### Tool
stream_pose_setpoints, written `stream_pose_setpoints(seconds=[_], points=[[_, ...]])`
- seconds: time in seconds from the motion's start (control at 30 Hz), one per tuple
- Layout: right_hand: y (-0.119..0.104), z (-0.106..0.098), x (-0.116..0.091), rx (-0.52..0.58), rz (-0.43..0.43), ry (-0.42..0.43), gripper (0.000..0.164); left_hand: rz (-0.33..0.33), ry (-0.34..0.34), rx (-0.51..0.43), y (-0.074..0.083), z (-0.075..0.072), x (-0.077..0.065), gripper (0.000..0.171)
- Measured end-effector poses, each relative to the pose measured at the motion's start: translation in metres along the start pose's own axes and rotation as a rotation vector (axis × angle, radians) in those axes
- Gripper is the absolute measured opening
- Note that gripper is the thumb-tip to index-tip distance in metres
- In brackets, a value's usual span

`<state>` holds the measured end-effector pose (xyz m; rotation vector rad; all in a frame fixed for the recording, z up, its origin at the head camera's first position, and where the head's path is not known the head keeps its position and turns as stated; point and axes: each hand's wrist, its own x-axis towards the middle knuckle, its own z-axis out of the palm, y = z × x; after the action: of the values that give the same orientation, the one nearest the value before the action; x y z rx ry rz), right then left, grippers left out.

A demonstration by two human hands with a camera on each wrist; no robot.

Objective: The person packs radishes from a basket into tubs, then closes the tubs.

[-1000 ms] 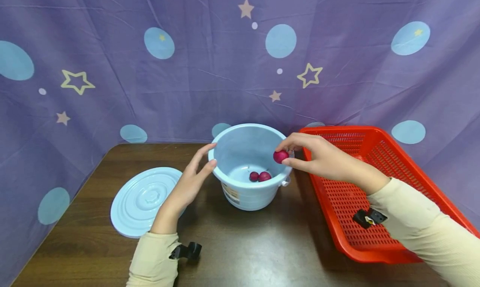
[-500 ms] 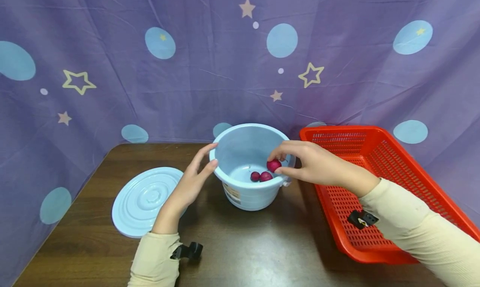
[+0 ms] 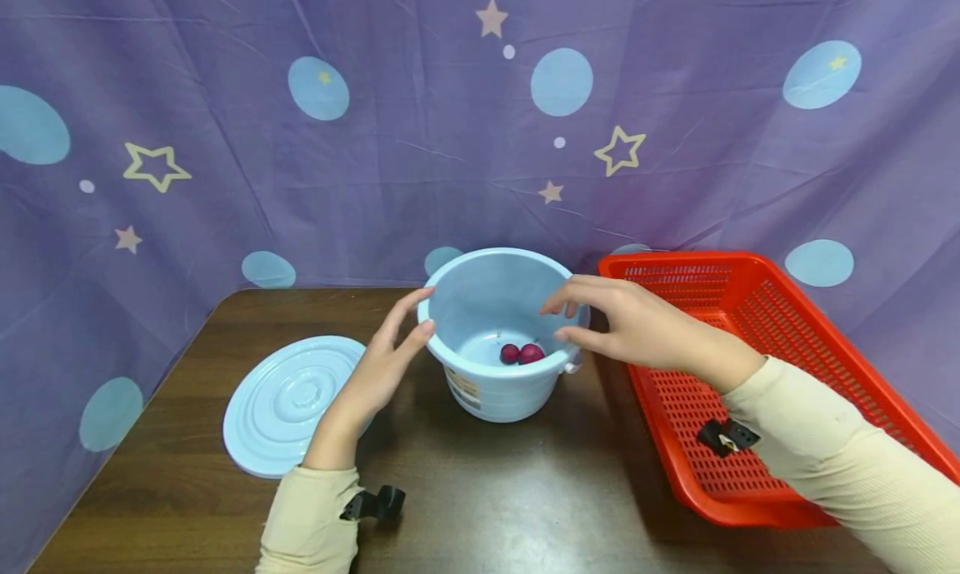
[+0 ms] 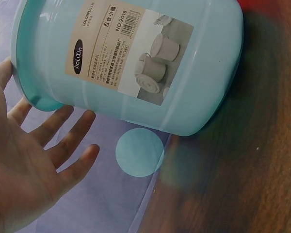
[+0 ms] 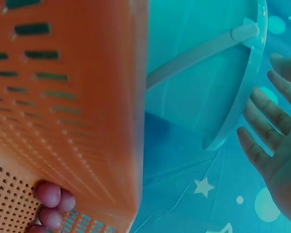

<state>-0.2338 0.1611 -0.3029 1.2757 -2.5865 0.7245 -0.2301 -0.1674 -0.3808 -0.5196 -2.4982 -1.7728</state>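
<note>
Red radishes lie in the blue bucket; we can make out two. We see the right hand over its mouth, fingers apart and gripping nothing; the left hand merely touches the rim, fingers spread. We judge a knock from the right hand could tip the bucket, so lightly is it steadied. Its near side may hide more from us; the right-wrist view cuts off the pile in the red basket.

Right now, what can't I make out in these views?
Head: part of the lid, behind the left hand and wrist.
Left wrist: finest print on the label, too small.
Left wrist: inside of the bucket, hidden by its wall.
Right wrist: lowest round item in the basket, cut off by bottom edge.
</note>
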Motion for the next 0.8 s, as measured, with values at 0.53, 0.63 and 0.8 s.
stream_pose_setpoints(seconds=[0.53, 0.63, 0.8], points=[[0.038, -0.027, -0.019, 0.095, 0.155, 0.137, 0.025, -0.002, -0.003, -0.007, 0.001, -0.001, 0.000, 0.049], [0.048, -0.030, -0.025, 0.100, 0.220, 0.148, 0.023, -0.006, -0.006, -0.009, 0.002, -0.001, 0.000, 0.049], [0.068, -0.033, -0.034, 0.052, 0.336, 0.141, 0.020, -0.010, -0.007, -0.008, 0.001, -0.001, 0.000, 0.049]])
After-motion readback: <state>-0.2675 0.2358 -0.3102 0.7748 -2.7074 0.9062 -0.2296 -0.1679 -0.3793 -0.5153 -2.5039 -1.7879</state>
